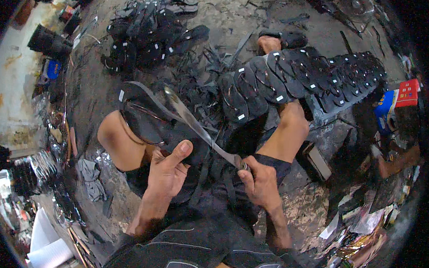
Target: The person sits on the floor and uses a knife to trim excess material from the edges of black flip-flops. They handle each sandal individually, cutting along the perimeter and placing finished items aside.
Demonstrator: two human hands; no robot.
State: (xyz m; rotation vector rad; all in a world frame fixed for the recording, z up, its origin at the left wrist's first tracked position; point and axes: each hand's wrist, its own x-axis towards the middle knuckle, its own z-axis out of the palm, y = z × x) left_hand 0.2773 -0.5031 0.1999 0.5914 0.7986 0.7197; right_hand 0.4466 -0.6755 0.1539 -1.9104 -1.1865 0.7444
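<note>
My right hand (260, 182) is closed round the handle of a knife (195, 123), whose long, slightly curved blade points up and to the left. A black flip-flop (169, 136) with shiny straps lies over my left thigh. Close to its near end is my left hand (167, 174), thumb raised away from the half-curled fingers. No grip on the flip-flop shows, though part of the fingers is hidden. A thin dark strip (150, 96) curves above the flip-flop and passes beside the blade.
Rows of black flip-flops (269, 79) stretch to the right beyond my right leg. A pile of flip-flops (148, 31) lies at the far left. Dark scraps (189, 97) cover the floor between. A red and blue box (397, 104) stands at the right, near a grey-topped block (317, 162).
</note>
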